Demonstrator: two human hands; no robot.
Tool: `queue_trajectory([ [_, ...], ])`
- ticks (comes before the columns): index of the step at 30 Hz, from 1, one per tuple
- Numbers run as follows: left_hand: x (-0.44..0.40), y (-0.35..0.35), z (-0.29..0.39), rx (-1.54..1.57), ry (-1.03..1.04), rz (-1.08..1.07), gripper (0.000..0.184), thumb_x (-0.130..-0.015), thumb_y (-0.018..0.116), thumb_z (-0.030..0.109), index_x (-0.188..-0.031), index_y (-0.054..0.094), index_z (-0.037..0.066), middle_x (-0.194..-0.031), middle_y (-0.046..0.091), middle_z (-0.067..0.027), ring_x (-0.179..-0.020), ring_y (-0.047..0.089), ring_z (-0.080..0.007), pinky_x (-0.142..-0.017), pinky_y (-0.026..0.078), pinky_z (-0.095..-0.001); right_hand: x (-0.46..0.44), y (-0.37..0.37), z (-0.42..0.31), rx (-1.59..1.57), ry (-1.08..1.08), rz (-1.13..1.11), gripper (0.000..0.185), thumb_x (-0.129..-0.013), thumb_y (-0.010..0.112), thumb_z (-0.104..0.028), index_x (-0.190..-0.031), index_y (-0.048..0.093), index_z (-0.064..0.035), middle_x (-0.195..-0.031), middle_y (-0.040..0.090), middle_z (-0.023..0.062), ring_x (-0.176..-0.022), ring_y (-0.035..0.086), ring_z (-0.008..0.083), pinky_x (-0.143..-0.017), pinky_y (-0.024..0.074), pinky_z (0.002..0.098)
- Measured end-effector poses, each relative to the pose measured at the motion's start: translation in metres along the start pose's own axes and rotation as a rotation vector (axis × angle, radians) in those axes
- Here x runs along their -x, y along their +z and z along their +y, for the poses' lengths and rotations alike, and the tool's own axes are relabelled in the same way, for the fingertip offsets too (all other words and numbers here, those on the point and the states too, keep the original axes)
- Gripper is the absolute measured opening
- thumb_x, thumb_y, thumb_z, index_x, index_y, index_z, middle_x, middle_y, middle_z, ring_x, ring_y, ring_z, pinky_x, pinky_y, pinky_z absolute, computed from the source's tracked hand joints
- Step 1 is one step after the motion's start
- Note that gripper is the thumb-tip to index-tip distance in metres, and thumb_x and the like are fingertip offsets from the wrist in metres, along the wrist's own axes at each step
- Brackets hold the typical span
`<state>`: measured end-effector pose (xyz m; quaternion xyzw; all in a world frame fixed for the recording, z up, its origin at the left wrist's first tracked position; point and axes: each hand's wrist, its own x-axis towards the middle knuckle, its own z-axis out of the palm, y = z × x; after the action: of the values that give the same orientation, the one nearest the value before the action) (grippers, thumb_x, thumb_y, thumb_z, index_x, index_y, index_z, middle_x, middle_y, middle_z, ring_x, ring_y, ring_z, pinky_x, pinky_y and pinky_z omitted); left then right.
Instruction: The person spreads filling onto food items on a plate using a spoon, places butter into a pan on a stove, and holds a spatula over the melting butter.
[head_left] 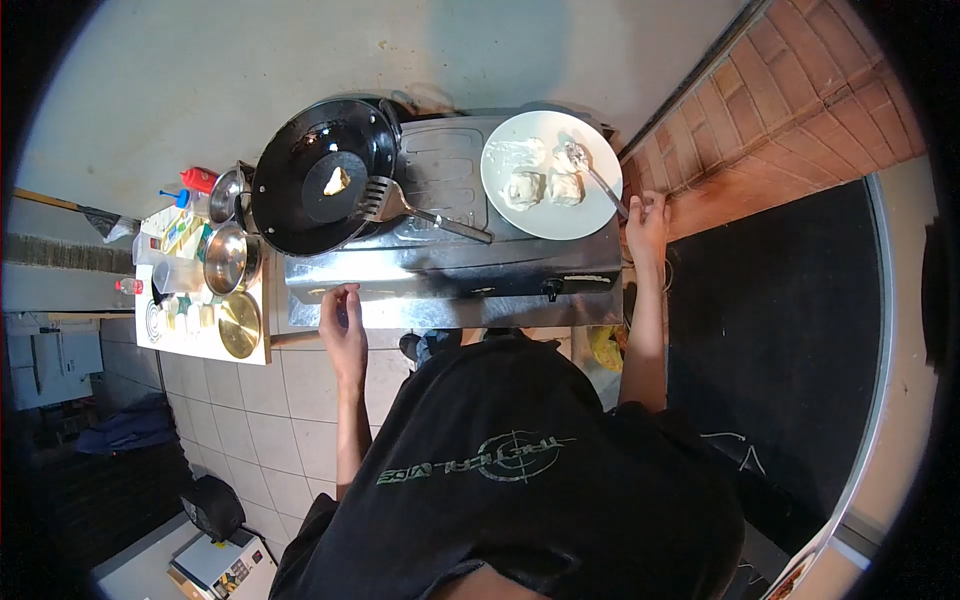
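Head view. A person in a dark printed T-shirt [560, 520] stands before a metal gas stove [440, 283], which spans the centre of the frame. Upper right of centre, a white plate [590, 226] rests on the stove top, bearing blocks coated in white [566, 189] and, toward its upper left, a white smear [516, 152]. A slender utensil [606, 188], its head covered in white, lies across the plate's right side; its handle projects beyond the rim to the right hand [648, 232]. The handle's end meets the thumb side of this hand; whether the fingers are clamped on it cannot be told. The left hand [344, 335], left of centre, is at the stove's front edge below the wok, thumb and fingers slightly apart.

In the upper left, a black wok [285, 200] contains one pale, yellowish piece [337, 181]. A slotted metal turner [383, 199] leans with its head over the wok's right rim, its handle pointing toward the plate. At the frame's left, a side table [200, 347] carries metal bowls [226, 258] and a red bottle [199, 180]. A brick wall [775, 95] occupies the upper right.
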<state>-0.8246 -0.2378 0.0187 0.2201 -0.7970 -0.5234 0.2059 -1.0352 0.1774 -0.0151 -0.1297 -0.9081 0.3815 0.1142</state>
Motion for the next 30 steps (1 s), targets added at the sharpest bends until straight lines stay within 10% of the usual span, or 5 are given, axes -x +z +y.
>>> queue_trajectory([
  [6, -0.003, -0.003, 0.0, -0.022, 0.0, 0.006, 0.018, -0.098, 0.056, 0.014, -0.101, 0.062, -0.002, -0.088, 0.059, -0.0036, -0.078, 0.048, -0.0101, -0.074, 0.042, -0.0251, 0.001, 0.004, 0.016, 0.031, 0.021, 0.031, 0.033, -0.094, 0.057, -0.026, -0.118, 0.051, -0.0034, -0.11, 0.058, 0.0247, -0.104, 0.057, 0.043, -0.09, 0.0448, 0.047],
  [14, -0.003, -0.003, 0.005, -0.027, -0.022, 0.004, 0.018, -0.098, 0.056, 0.014, -0.101, 0.062, -0.003, -0.089, 0.06, -0.0034, -0.08, 0.05, -0.0094, -0.074, 0.042, -0.025, -0.011, 0.02, 0.061, -0.595, 0.31, -0.445, 0.023, -0.097, 0.057, -0.028, -0.102, 0.059, -0.0055, -0.071, 0.054, -0.0003, -0.052, 0.047, 0.0047, -0.044, 0.036, 0.0203],
  [30, 0.004, 0.0, 0.002, -0.011, 0.001, 0.02, 0.018, -0.098, 0.054, 0.014, -0.1, 0.061, -0.002, -0.091, 0.062, -0.0044, -0.081, 0.052, -0.0097, -0.075, 0.043, -0.0251, -0.007, -0.001, 0.033, -0.762, 0.261, -0.562, 0.025, -0.102, 0.05, -0.024, -0.087, 0.056, -0.0039, -0.066, 0.041, -0.0034, -0.053, 0.033, 0.005, -0.047, 0.0287, 0.0208],
])
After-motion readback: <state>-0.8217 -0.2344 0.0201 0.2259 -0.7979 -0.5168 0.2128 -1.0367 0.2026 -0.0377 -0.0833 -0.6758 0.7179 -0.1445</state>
